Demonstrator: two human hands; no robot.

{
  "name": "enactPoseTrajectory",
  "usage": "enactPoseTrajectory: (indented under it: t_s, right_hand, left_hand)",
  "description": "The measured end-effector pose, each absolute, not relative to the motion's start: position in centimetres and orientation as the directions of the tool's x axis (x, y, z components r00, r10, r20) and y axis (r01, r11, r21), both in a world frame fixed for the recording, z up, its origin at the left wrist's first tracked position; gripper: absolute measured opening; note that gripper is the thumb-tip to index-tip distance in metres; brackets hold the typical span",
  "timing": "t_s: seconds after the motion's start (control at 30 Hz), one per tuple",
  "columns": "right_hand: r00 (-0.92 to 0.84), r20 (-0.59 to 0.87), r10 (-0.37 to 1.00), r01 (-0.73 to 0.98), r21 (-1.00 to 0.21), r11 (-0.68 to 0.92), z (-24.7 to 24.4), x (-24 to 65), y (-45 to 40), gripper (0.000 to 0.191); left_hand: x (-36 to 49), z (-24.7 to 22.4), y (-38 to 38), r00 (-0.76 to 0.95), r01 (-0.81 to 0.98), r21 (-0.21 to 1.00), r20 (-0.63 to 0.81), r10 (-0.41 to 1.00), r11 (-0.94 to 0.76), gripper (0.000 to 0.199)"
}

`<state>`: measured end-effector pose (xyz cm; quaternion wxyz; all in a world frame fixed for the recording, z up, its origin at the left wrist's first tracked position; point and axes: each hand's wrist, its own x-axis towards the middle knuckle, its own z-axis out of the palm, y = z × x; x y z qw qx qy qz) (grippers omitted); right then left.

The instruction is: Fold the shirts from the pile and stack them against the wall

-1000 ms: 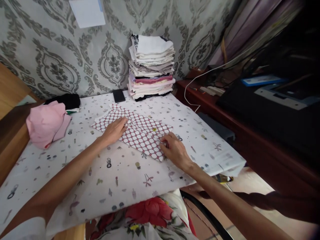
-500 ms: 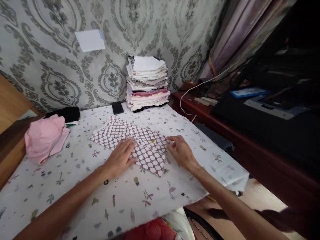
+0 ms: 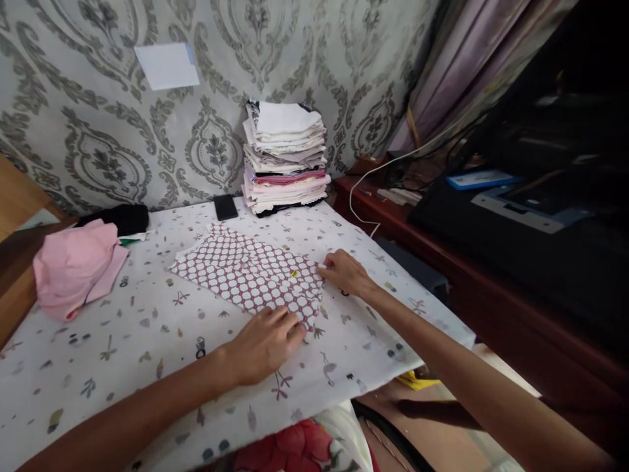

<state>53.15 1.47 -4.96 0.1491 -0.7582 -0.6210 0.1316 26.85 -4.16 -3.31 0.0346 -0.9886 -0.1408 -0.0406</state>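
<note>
A white sleeveless top (image 3: 246, 269) with a red and grey lattice print lies flat on the table, a small yellow mark near its right end. My left hand (image 3: 270, 341) is at the top's near right corner, fingers curled down and closed over the edge; their tips are partly hidden. At the far right corner, my right hand (image 3: 344, 270) pinches the edge between thumb and fingers.
A tall stack of folded clothes (image 3: 285, 157) stands by the wall, with a black phone (image 3: 226, 207) beside it. Pink cloth (image 3: 76, 265) and black cloth (image 3: 122, 219) lie at left. A white cable (image 3: 351, 196) hangs over the dark red furniture (image 3: 442, 252) at right.
My left hand has slid right and nearer, from the middle of the top to its near right corner. My right hand has closed on the far right corner. The view has shifted slightly.
</note>
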Motion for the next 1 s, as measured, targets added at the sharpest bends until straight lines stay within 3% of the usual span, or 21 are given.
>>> enactPoseTrajectory:
  t_s: [0.1, 0.2, 0.27, 0.33, 0.4, 0.47, 0.57, 0.63, 0.83, 1.0]
  right_hand:
    - [0.190, -0.041, 0.981, 0.879, -0.437, -0.188, -4.7, 53.1, 1.9, 0.019]
    - [0.175, -0.086, 0.981, 0.838, -0.509, -0.194, -4.5, 52.9, 2.1, 0.014]
    - [0.180, -0.135, 0.974, 0.723, -0.654, -0.224, -4.4, 52.8, 2.1, 0.005]
    - [0.180, -0.190, 0.965, 0.495, -0.831, -0.255, -4.1, 52.6, 2.3, 0.013]
    - [0.158, -0.243, 0.957, 0.258, -0.926, -0.277, -3.4, 52.0, 2.8, 0.014]
    - [0.125, -0.304, 0.945, 0.083, -0.946, -0.315, -2.4, 51.1, 3.7, 0.009]
    - [0.073, -0.369, 0.927, -0.043, -0.929, -0.367, -1.2, 48.8, 5.9, 0.007]
    - [0.045, -0.394, 0.918, -0.058, -0.918, -0.392, -1.0, 47.0, 7.8, 0.009]
    - [-0.026, -0.497, 0.867, -0.017, -0.867, -0.497, -2.7, 43.3, 12.2, 0.014]
    - [-0.052, -0.479, 0.877, -0.011, -0.877, -0.480, -3.1, 43.0, 12.7, 0.010]
  left_hand:
    - [27.7, -2.9, -4.3, 0.955, 0.291, -0.100, -0.025, 0.295, -0.951, 0.041]
    - [27.9, -2.9, -4.1, 0.929, 0.370, -0.016, -0.017, 0.370, -0.929, 0.033]
    - [27.5, -3.0, -3.8, 0.862, 0.479, 0.187, 0.085, 0.500, -0.858, 0.020]
    - [26.6, -2.8, -3.3, 0.727, 0.520, 0.516, 0.152, 0.670, -0.681, 0.012]
    - [25.4, -2.4, -2.6, 0.584, 0.405, 0.818, 0.113, 0.804, -0.409, 0.005]
    - [24.1, -2.1, -1.9, 0.486, 0.223, 0.968, -0.005, 0.874, -0.118, 0.008]
    - [22.6, -2.1, -1.0, 0.388, 0.043, 0.975, -0.216, 0.896, 0.216, 0.022]
    - [22.0, -2.4, -0.7, 0.321, -0.021, 0.940, -0.316, 0.893, 0.340, 0.026]
    - [21.3, -3.4, 0.1, 0.242, -0.093, 0.864, -0.463, 0.853, 0.495, 0.025]
    - [21.1, -3.2, 0.8, 0.220, 0.026, 0.854, -0.513, 0.830, 0.520, 0.025]
